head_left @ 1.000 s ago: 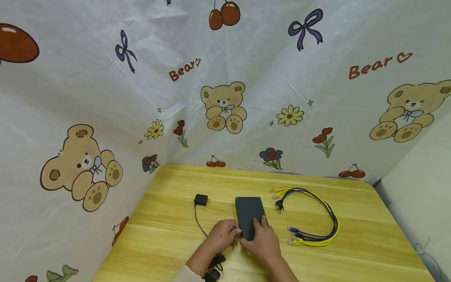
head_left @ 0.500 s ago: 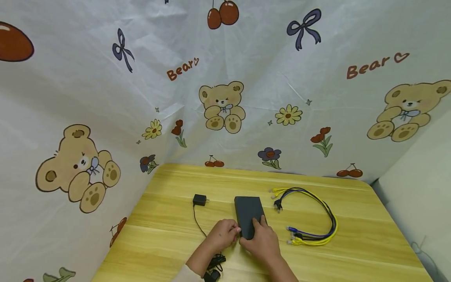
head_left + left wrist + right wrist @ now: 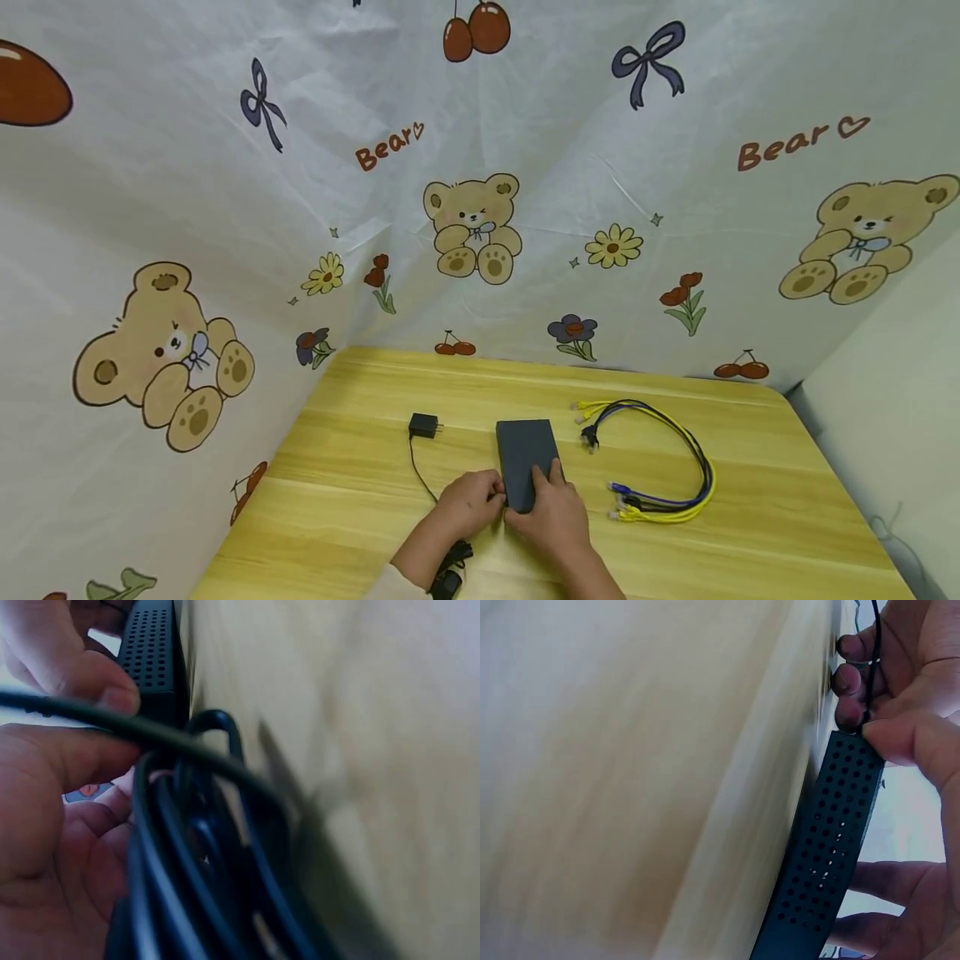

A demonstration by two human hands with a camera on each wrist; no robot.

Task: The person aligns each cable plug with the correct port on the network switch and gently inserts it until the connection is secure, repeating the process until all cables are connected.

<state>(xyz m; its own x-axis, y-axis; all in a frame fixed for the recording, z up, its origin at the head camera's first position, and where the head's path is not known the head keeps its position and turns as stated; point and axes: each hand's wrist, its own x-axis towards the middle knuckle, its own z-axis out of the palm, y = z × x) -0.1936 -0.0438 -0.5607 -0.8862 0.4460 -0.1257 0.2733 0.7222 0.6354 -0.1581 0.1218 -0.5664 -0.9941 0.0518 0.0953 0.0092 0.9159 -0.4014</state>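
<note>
A flat black box (image 3: 525, 458) lies on the wooden table. Its perforated side (image 3: 829, 825) shows in the right wrist view. My right hand (image 3: 555, 517) holds the box, two fingers on its top and the thumb at its near end. At the near left corner my left hand (image 3: 468, 504) pinches the end of a thin black power cable (image 3: 874, 656) against the box. Fingers hide the plug, so I cannot tell how deep it sits. A coiled bundle of the cable (image 3: 202, 847) hangs by the left palm.
The black power adapter (image 3: 423, 425) lies left of the box, prongs pointing right. To the right, several yellow, black and blue network cables (image 3: 705, 467) lie in a curve. A bear-printed white cloth (image 3: 525, 317) hangs behind the table (image 3: 780, 500).
The box and both hands have edged very slightly left, while the head view also shifts a little. Both hands keep the same grips.
</note>
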